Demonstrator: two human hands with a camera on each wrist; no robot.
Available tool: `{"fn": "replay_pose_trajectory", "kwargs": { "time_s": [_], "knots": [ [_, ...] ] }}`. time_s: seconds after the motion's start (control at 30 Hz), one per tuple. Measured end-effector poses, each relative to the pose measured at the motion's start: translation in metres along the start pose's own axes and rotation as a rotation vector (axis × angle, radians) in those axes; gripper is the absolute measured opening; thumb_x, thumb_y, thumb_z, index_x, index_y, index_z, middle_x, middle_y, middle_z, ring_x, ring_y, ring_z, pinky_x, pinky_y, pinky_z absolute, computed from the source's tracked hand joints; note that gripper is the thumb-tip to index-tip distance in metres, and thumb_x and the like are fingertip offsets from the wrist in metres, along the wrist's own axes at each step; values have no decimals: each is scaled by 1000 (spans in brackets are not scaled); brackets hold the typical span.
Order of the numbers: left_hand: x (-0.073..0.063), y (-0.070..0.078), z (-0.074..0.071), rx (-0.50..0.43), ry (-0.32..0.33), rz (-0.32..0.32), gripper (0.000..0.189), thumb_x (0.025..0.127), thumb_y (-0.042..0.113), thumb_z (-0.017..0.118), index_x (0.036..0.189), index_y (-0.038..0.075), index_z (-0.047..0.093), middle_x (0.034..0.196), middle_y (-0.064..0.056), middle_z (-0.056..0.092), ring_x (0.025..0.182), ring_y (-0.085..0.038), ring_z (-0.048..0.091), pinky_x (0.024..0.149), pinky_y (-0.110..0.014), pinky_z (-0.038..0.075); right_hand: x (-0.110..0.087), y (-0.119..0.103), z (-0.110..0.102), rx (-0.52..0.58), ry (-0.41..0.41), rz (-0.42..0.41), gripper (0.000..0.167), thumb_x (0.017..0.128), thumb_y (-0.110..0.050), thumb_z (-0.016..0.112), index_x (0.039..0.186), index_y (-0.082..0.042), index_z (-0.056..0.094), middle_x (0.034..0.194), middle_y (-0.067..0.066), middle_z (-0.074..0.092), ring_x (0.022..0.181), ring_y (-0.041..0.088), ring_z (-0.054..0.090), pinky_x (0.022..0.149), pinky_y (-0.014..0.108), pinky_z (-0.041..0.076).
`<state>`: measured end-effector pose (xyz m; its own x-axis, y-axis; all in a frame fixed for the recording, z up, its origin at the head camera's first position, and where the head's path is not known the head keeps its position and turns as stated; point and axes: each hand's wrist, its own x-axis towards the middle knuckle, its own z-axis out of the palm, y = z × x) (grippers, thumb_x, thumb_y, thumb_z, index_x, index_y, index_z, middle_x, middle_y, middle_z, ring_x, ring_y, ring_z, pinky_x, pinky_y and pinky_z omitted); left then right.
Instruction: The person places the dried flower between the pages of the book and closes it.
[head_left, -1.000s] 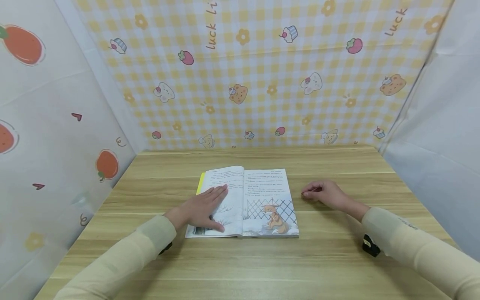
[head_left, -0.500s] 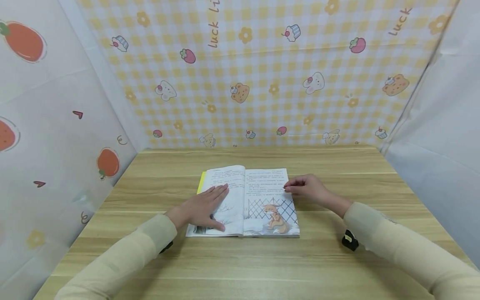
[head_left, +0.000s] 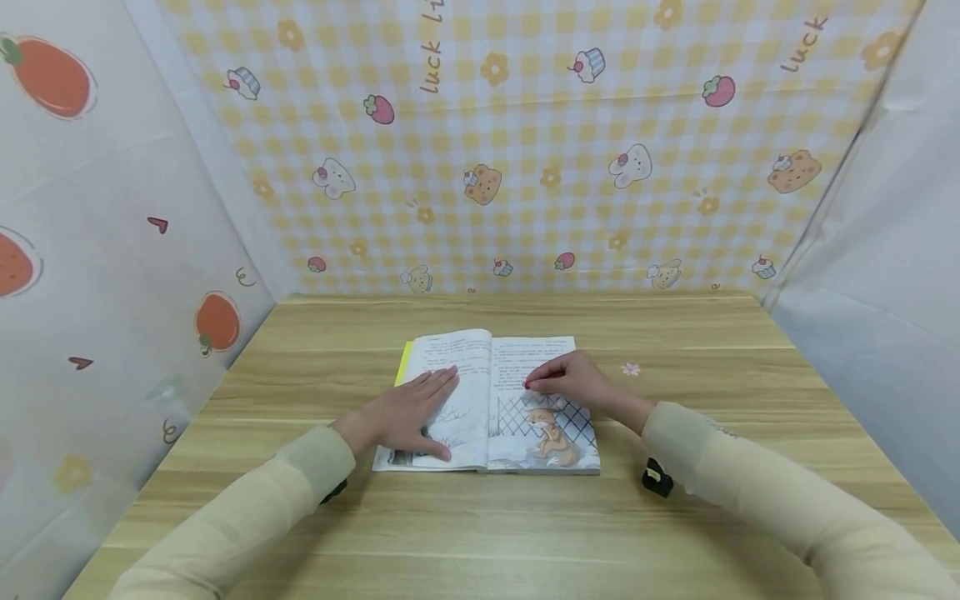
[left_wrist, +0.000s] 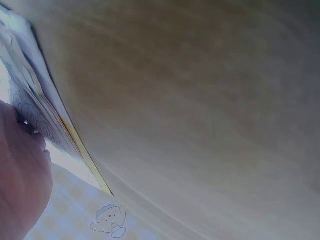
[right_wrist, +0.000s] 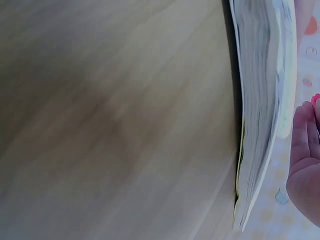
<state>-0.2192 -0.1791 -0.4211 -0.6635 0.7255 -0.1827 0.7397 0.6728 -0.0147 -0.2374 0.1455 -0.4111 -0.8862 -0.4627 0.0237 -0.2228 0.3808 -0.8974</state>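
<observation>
An open book [head_left: 517, 457] lies on the wooden table, printed text above and a fox drawing on the right page. My left hand [head_left: 408, 417] rests flat on the left page, fingers spread. Over the right page, my right hand [head_left: 581, 382] pinches a small red-pink piece [right_wrist: 315, 98] between thumb and fingertips; most of it is covered by the fingers, and I cannot tell its kind. In the right wrist view the hand is above the book's thick page edges [right_wrist: 257, 100]. A small pink flower-shaped piece [head_left: 631, 368] lies on the table right of the book.
The wooden table [head_left: 480, 533] runs back to a yellow checked cloth [head_left: 525, 125] with cartoon prints. White cloth walls [head_left: 112, 200] stand at both sides. A black device [head_left: 657, 477] is under the right wrist, and another shows at the left wrist.
My right hand has moved left from the table onto the right page with the red-pink piece, uncovering the flower-shaped piece. The left hand has stayed on the left page.
</observation>
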Motion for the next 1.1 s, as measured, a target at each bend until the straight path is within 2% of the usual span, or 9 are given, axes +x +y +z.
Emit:
{"fn": "replay_pose_trajectory", "kwargs": {
  "time_s": [0.23, 0.4, 0.57, 1.1],
  "knots": [
    [2, -1, 2, -3, -1, -7, 121, 76, 88, 35, 156, 4, 3, 162, -11, -2, 147, -22, 1, 118, -34, 7, 10, -6, 22, -90, -63, -33, 10, 87, -12, 73, 94, -8, 78, 91, 0, 74, 81, 11, 65, 70, 25, 52],
    [3, 0, 2, 3, -23, -18, 121, 75, 90, 32, 156, 5, 1, 162, -9, -5, 147, -20, -2, 117, -32, 4, 14, -5, 31, -110, -86, -20, 8, 86, -11, 74, 93, -8, 78, 88, -2, 74, 78, 9, 61, 68, 22, 48],
    [2, 0, 0, 3, -21, -17, 121, 75, 90, 31, 155, 4, 1, 162, -10, -4, 147, -21, -1, 118, -33, 5, 15, -6, 34, -91, -100, -8, 9, 86, -11, 74, 93, -8, 77, 88, -1, 74, 77, 10, 60, 67, 23, 47],
    [1, -1, -1, -12, -15, -6, 120, 76, 89, 32, 155, 3, 2, 162, -11, -3, 147, -21, -1, 118, -34, 5, 17, -10, 35, -94, -100, 14, 18, 86, -5, 72, 104, -4, 74, 94, 0, 72, 85, 11, 65, 77, 26, 52]
  ]
}}
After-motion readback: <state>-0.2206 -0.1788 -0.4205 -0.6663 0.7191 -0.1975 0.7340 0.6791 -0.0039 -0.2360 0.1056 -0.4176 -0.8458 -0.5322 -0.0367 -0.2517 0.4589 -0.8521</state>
